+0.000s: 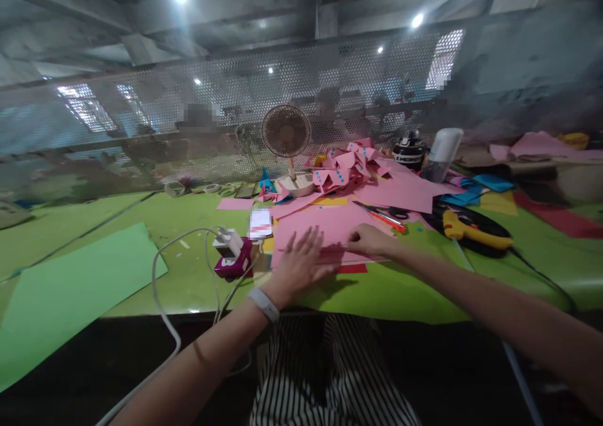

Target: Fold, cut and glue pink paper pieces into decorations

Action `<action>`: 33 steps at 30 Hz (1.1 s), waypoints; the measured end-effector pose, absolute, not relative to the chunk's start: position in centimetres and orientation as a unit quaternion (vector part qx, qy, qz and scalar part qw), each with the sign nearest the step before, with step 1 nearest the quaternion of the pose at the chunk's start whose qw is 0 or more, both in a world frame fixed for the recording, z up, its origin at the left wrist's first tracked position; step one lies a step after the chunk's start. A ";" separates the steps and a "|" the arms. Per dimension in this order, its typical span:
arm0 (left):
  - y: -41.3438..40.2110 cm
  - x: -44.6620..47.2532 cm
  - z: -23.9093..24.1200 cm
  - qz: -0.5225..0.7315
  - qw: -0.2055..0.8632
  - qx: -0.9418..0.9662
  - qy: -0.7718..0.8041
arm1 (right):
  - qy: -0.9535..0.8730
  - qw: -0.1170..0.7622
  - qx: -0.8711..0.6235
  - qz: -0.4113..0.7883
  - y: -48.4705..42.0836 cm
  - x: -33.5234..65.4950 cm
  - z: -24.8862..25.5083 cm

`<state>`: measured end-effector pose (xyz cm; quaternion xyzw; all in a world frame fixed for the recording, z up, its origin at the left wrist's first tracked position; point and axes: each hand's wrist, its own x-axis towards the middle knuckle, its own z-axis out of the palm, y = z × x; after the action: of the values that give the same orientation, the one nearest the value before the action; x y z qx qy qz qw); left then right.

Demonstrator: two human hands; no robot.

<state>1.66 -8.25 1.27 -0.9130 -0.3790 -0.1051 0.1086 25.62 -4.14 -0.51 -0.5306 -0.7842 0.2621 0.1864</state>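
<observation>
A pink paper sheet (330,222) lies in front of me, close to the table's front edge. My left hand (301,259) rests on its lower left part, fingers stretched out and palm down; a pale band circles the wrist. Beside it, my right hand (371,240) has curled fingers pinched together at the sheet's near right side. What sits between those fingertips is too small to make out. Between the hands runs a narrow pink strip or folded edge (333,254). Just beyond the right hand lies an orange-red handled tool (389,220), perhaps a cutter.
A yellow glue gun (475,234) with a cord lies on the right. Left of my hands stands a purple power block (233,264) with cables. Behind are a small fan (286,131), folded pink paper pieces (346,165) and a bottle (443,152). A green sheet (85,294) overhangs the edge.
</observation>
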 end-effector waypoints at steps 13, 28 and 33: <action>-8.2 2.9 -1.4 -0.074 0.009 -0.909 -0.410 | -0.793 0.201 -0.521 0.245 -4.2 25.8 -0.8; -8.2 3.1 -1.0 -0.062 0.014 -0.915 -0.399 | -0.808 0.192 -0.538 0.147 -4.9 28.5 -0.6; -8.1 3.1 -0.8 -0.058 0.009 -0.915 -0.400 | -0.803 0.181 -0.545 0.162 -5.8 31.3 0.0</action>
<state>3.14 -8.14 -0.76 -0.9145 -0.4002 -0.0584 0.0088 31.34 -5.82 -0.03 -0.5448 -0.8026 0.1616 0.1815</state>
